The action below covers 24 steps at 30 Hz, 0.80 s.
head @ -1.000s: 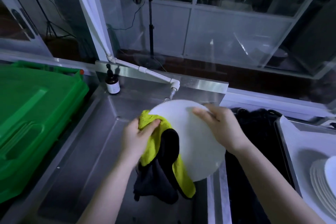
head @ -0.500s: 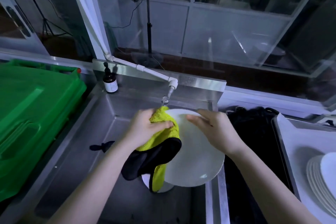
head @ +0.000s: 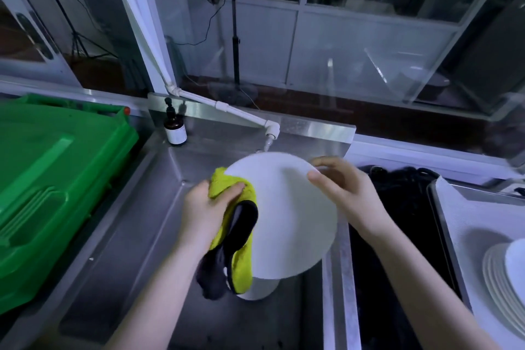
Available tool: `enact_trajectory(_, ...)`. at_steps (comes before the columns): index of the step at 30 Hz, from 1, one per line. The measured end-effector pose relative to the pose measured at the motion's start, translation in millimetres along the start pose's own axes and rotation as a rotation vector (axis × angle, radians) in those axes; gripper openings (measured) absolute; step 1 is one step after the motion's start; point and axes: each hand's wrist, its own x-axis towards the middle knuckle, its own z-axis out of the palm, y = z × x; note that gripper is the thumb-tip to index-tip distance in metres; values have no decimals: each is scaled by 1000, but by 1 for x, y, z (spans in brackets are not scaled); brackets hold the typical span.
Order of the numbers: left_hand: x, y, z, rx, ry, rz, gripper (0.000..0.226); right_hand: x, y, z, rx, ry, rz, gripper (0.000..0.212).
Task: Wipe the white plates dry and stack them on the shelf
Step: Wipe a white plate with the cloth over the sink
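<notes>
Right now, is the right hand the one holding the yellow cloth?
No, the left hand grips the yellow and black cloth against the white plate, while the right hand holds the plate's rim.

No text, brand, number or sign can be read anywhere in the view. The one label in sight is a pale band around the small dark bottle (head: 176, 129) standing at the sink's back corner, at about ten o'clock from the white plate (head: 287, 216); it is too small and blurred to make out any letters on it.
</notes>
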Motion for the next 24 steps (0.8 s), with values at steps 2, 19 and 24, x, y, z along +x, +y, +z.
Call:
enact_trajectory(2,2,16,4,213,-140,233,26,8,-9,6,-267,-189,-127,28)
enact_trajectory(19,1,22,6,248,-305,142,17,-9,17,11,-214,-12,-127,57)
enact_trajectory(24,-7,32,20,432,-429,334,27,-4,5,14,-295,-126,-267,58)
